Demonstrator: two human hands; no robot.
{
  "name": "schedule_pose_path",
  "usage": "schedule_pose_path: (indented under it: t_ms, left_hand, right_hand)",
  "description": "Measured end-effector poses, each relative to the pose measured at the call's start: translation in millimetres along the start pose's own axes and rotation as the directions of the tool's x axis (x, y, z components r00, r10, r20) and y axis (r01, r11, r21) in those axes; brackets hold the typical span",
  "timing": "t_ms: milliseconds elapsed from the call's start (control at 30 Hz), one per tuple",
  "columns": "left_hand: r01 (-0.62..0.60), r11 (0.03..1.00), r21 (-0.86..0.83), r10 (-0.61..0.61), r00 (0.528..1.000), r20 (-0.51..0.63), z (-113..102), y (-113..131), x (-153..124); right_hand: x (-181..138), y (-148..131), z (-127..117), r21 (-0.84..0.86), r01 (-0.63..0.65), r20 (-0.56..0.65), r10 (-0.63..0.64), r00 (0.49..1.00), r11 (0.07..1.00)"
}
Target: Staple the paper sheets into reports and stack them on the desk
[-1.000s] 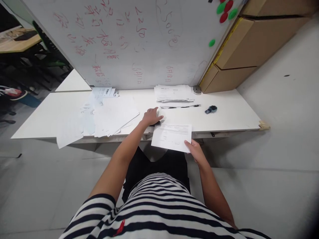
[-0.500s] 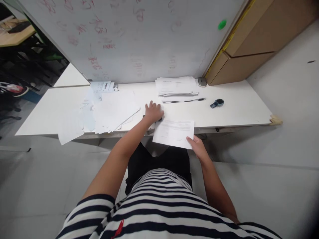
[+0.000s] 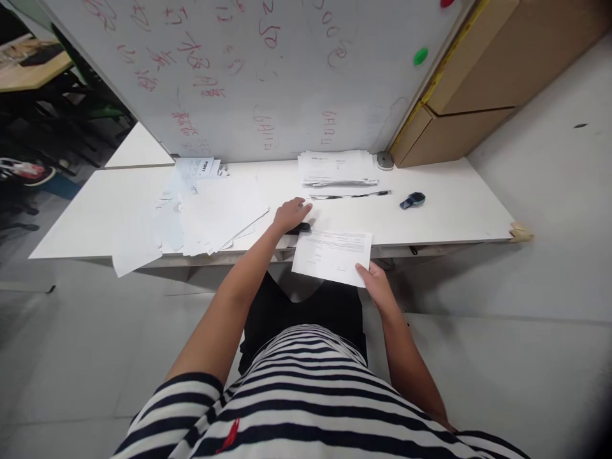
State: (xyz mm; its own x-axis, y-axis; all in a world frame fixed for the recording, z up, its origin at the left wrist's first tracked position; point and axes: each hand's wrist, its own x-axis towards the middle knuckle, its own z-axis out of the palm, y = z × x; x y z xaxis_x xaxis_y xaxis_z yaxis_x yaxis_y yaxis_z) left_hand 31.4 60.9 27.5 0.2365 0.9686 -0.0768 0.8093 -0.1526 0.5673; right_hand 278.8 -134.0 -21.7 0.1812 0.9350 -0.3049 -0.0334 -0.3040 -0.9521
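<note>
My right hand (image 3: pixel 375 284) pinches the lower right corner of a printed sheet of paper (image 3: pixel 332 255), thumb on top. The sheet juts over the desk's front edge. At its upper left corner lies a black stapler (image 3: pixel 302 227), partly hidden behind my left wrist. Just beyond the stapler is my left hand (image 3: pixel 290 215), fingers loosely apart and holding nothing. Whether it touches the stapler I cannot tell.
Loose papers (image 3: pixel 215 213) spread over the left of the white desk (image 3: pixel 444 220), one overhanging the front. A paper stack (image 3: pixel 337 167), a thin black-and-clear strip (image 3: pixel 351 194) and a dark watch-like item (image 3: pixel 412 200) lie farther right. Cardboard boxes (image 3: pixel 449 134) stand beside the whiteboard (image 3: pixel 287 83).
My left hand has come off the top of the stapler and moved slightly left, uncovering more of it. The sheet in my right hand has hardly moved.
</note>
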Motion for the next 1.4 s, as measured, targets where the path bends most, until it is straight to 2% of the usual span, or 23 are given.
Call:
schedule_pose_path:
  t_ms: [100,200,267,367,467,600,700,833,1400]
  left_hand:
    - [-0.057,0.998,0.000,0.057,0.990,-0.128,-2.3,5.6,-14.7]
    - [-0.180,0.968,0.177,0.224,0.934,-0.277,-5.4,8.4,-33.6]
    - [-0.263,0.919,0.293,0.345,0.897,-0.276,-6.1,3.4,-45.7]
    - [-0.351,0.867,0.354,0.428,0.888,-0.167,-2.7,-15.5,-59.0]
    - [-0.326,0.861,0.390,0.392,0.915,-0.100,5.6,-36.3,-64.3]
    - [-0.230,0.878,0.420,0.316,0.937,-0.147,15.5,-48.0,-62.0]
    - [-0.223,0.876,0.427,0.316,0.935,-0.161,17.0,-48.2,-59.1]
    - [-0.214,0.874,0.436,0.302,0.943,-0.143,14.9,-47.2,-59.4]
    - [-0.214,0.866,0.452,0.293,0.950,-0.111,17.4,-48.1,-60.1]
  right_hand:
    - [0.9,2.4,0.0,-0.038,0.013,-0.011,-0.013,1.000,0.999]
    - [-0.6,2.6,1.8,-0.025,0.018,-0.027,-0.019,0.999,1.000]
    - [-2.6,1.4,3.6,-0.009,0.017,-0.022,-0.018,1.000,1.000]
    - [-5.7,0.0,5.8,-0.008,0.004,-0.011,-0.004,1.000,1.000]
    - [-8.0,1.3,6.2,-0.016,0.000,-0.004,0.000,1.000,1.000]
    - [-11.5,2.5,2.0,0.009,0.016,-0.050,-0.015,0.999,1.000]
    - [-16.2,-3.5,-4.5,0.087,0.016,-0.097,-0.007,0.995,0.996]
    - [-21.6,-15.6,-11.4,0.190,-0.002,-0.057,0.013,0.998,0.982]
    - [-15.1,-7.8,-5.8,0.132,0.051,-0.062,-0.043,0.997,0.990]
